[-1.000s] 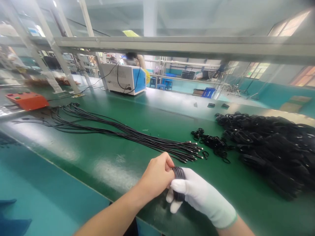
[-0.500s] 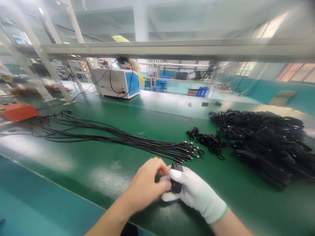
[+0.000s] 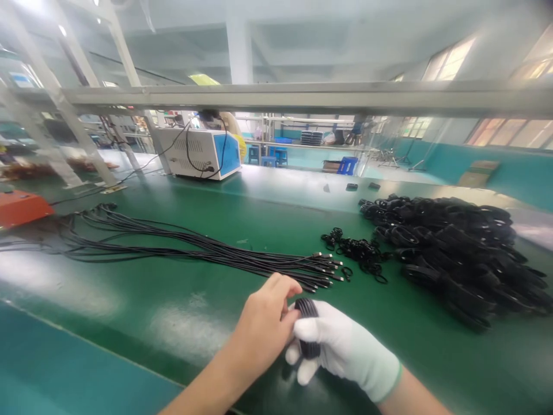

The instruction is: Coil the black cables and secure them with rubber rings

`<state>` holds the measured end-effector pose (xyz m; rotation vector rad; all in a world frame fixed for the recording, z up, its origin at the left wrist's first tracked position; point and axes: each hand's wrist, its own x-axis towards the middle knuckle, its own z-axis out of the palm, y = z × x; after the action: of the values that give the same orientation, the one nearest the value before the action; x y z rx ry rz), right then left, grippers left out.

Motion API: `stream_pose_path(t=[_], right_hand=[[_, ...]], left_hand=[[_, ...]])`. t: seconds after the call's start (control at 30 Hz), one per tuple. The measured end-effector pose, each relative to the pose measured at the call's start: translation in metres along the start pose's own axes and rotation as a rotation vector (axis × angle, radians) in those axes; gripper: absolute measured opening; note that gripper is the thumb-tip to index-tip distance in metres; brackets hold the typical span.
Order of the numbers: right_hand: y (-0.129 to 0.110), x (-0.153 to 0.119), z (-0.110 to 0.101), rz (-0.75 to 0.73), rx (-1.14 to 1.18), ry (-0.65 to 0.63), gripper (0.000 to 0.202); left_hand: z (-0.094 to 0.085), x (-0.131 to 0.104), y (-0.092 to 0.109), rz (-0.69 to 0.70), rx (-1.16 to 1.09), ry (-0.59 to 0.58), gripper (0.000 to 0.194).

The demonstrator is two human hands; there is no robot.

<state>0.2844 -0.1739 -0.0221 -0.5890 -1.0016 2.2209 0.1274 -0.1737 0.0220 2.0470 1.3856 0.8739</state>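
Note:
A coil of black cable (image 3: 307, 311) stands upright above the front part of the green bench (image 3: 181, 305). My right hand (image 3: 345, 346), in a white glove, grips it with the thumb across its near side. My left hand (image 3: 263, 325), bare, has its thumb and fingers bent in against the coil's left side; its fingertips are partly hidden. Just beyond my hands lie the plug ends of a bundle of straight black cables (image 3: 207, 248). A heap of small black ties or loops (image 3: 360, 251) sits further right.
A large pile of coiled black cables (image 3: 453, 248) covers the right of the bench. A white and blue machine (image 3: 199, 153) stands at the back, an orange box (image 3: 23, 208) at the left. A metal rail (image 3: 302, 95) crosses above the bench.
The view has shifted slightly. My left hand has moved closer against the coil, and the lower gloved fingers of my right hand now stick out further beneath it.

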Motion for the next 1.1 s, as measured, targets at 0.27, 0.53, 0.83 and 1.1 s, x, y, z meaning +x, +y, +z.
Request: stream_pose_path(t=[0.27, 0.53, 0.83, 1.1], right_hand=[[-0.001, 0.001, 0.003, -0.031, -0.044, 0.086, 0.035], [-0.011, -0.002, -0.006, -0.053, 0.052, 0.097, 0.023], [-0.031, -0.017, -0.003, -0.041, 0.088, -0.035, 0.047], [-0.065, -0.042, 0.002, -0.119, -0.070, -0.106, 0.051]], left_hand=[[0.027, 0.008, -0.015, 0.128, 0.036, 0.036, 0.029], [0.000, 0.036, -0.007, -0.017, -0.161, -0.270, 0.017], [0.068, 0.133, 0.012, 0.270, 0.160, -0.336, 0.008], [0.168, 0.156, 0.043, 0.404, 0.177, -0.367, 0.004]])
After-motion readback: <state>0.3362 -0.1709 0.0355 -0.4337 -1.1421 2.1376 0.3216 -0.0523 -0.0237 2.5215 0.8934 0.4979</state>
